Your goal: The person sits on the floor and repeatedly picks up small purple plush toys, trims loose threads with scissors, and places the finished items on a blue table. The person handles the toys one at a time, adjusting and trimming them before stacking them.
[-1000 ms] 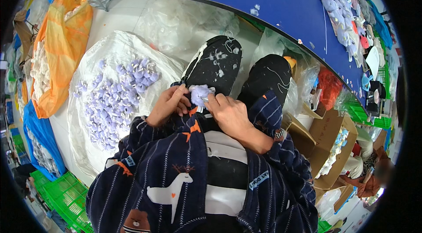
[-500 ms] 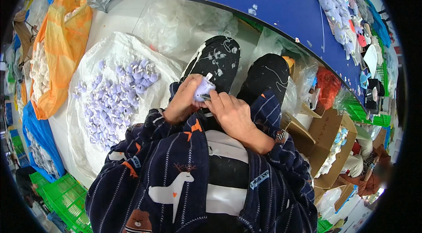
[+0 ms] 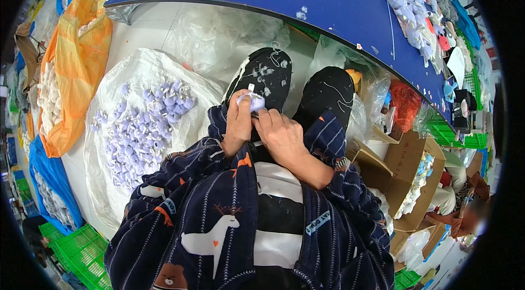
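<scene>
A small lavender plush piece (image 3: 255, 102) with a white loop on top is held above my lap. My left hand (image 3: 238, 123) wraps it from the left, its fingers closed on it. From the right, my right hand (image 3: 280, 135) pinches at its lower side with bent fingers; whether a small tool sits in that pinch is hidden. To the left, a white sack (image 3: 104, 180) lies spread on the floor, bearing a heap of similar lavender plush pieces (image 3: 134, 145).
A blue table (image 3: 333, 0) curves across the front, with lavender plush toys (image 3: 415, 19) at its right. An orange sack (image 3: 82, 65) and green crates (image 3: 82, 251) stand left. Right of me is an open cardboard box (image 3: 407, 167); a person (image 3: 465, 208) sits beyond it.
The plush piece has turned in my hands and shifted slightly up. My left hand is more upright, and my right fingers have moved closer against the piece.
</scene>
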Motion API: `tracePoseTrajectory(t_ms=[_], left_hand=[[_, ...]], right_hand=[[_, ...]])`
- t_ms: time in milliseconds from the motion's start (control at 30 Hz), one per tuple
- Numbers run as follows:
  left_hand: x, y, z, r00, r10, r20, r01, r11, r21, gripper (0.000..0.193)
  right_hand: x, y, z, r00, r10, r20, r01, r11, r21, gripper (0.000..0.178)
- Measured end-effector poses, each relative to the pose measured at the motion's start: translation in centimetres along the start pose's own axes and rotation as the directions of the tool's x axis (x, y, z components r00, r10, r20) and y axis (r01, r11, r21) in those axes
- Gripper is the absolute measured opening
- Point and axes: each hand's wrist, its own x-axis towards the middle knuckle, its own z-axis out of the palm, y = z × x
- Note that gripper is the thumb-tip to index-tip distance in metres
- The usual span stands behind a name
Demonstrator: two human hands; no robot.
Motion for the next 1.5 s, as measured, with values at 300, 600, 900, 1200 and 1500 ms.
tracePoseTrajectory(t_ms=[300,600,900,1200,1500], left_hand=[[-0.5,2.4,2.4,0.999,0.008,-0.05,-0.007,1.0,0.027,0.024],[-0.6,3.6,0.0,0.959,-0.111,0.26,0.224,0.859,-0.461,0.054],[-1.4,5.1,0.1,0.849,0.054,0.525,-0.044,0.999,-0.032,0.066],[-1.5,3.7,-1.3,0.971,0.006,0.241,0.018,0.995,-0.099,0.026],[-1.8,3.1,-2.2,0.943,0.125,0.309,-0.211,0.942,0.262,0.011]], right_hand=[[0.5,0.5,0.6,0.999,-0.03,-0.04,0.025,0.992,-0.121,0.017],[-1.4,3.2,-1.6,0.986,0.158,0.045,-0.163,0.977,0.138,0.048],[0.8,3.5,-2.2,0.983,0.183,0.009,-0.159,0.825,0.543,0.034],[0.6,3.0,0.2,0.946,0.292,0.144,-0.309,0.665,0.68,0.026],[0.1,3.2,1.5,0.963,0.238,0.123,-0.263,0.751,0.606,0.03]])
